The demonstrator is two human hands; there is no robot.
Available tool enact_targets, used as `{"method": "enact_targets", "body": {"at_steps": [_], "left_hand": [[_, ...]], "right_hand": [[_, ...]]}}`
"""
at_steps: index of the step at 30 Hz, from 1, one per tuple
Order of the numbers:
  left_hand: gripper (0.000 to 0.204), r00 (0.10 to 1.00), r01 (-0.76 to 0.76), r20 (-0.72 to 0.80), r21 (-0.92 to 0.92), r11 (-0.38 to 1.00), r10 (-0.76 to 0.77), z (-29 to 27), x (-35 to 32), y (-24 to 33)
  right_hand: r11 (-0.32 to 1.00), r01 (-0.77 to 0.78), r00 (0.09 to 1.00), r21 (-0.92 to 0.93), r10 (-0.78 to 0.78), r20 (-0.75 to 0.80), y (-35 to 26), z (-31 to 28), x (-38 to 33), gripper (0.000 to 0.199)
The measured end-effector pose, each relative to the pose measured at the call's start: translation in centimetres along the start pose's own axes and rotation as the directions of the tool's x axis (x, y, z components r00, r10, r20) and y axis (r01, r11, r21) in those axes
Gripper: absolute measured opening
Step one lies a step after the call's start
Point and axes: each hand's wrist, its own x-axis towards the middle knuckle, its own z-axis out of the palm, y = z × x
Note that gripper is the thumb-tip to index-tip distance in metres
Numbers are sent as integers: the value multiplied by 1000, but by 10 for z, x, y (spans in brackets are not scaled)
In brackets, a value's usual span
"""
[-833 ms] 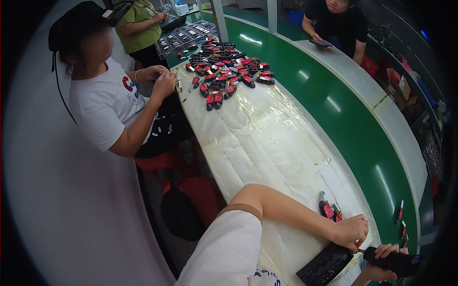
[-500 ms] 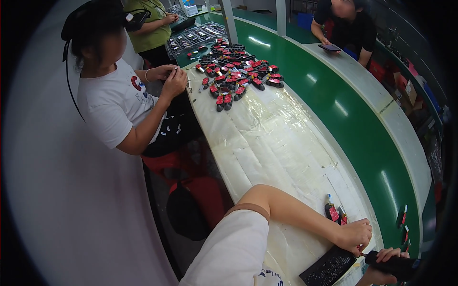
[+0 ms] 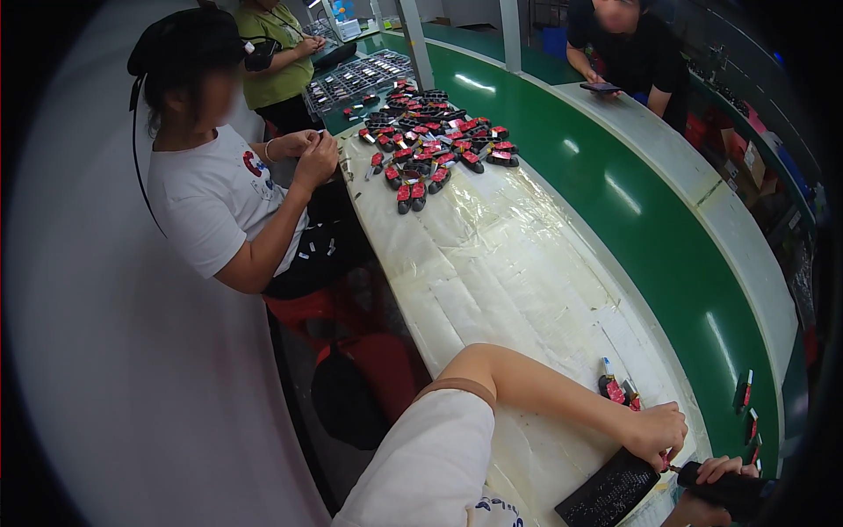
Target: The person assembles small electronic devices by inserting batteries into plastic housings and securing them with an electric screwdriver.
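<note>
At the near right of the long, plastic-wrapped white worktable [image 3: 527, 290], the person's left hand [image 3: 654, 432] rests with its fingers curled and pinched around a small red-and-black part at its fingertips, just above a flat black textured pad [image 3: 608, 488] lying on the table's near edge. The right hand [image 3: 724, 470] sits at the lower right, fingers clenched around a dark, stubby handheld tool [image 3: 716, 483] whose tip points left toward the pinched part. The part looks light, rigid and small enough to slip, so a judgement is that it is best taken by its sides between thumb and forefinger, leaving the top face free. Just beyond the left hand, 2 or 3 similar small red-and-black pieces [image 3: 615, 391] lie on the table, and a few more sit on the green conveyor belt [image 3: 667, 263] to the right. Far up the table a heap of red-and-black parts [image 3: 435, 149] is spread, beside a seated co-worker in a white shirt [image 3: 219, 202] on the left, whose hands are busy close together. 2 more people work at the far end.
</note>
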Motion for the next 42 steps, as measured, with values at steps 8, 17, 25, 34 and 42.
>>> {"method": "enact_targets", "body": {"at_steps": [8, 17, 25, 34, 42], "left_hand": [[12, 981, 9, 195, -37, 999, -1, 0, 3, -3], [11, 965, 30, 263, -100, 995, -2, -29, -3, 4], [11, 953, 53, 301, -90, 994, -23, -37, 1, 5], [10, 979, 7, 203, -121, 993, 18, -31, -3, -1], [12, 982, 56, 188, -180, 982, -22, -31, 0, -2]], "right_hand": [[994, 75, 992, -78, -82, -93, -3, -3, 1, 65], [991, -89, 967, -96, 63, -248, -7, 2, 3, 80], [992, -69, 965, -101, 41, -258, -11, 0, 3, 78], [996, -70, 972, -59, 55, -228, -10, 0, 2, 77], [995, -71, 974, -70, 54, -221, -8, -4, 3, 78]]}}
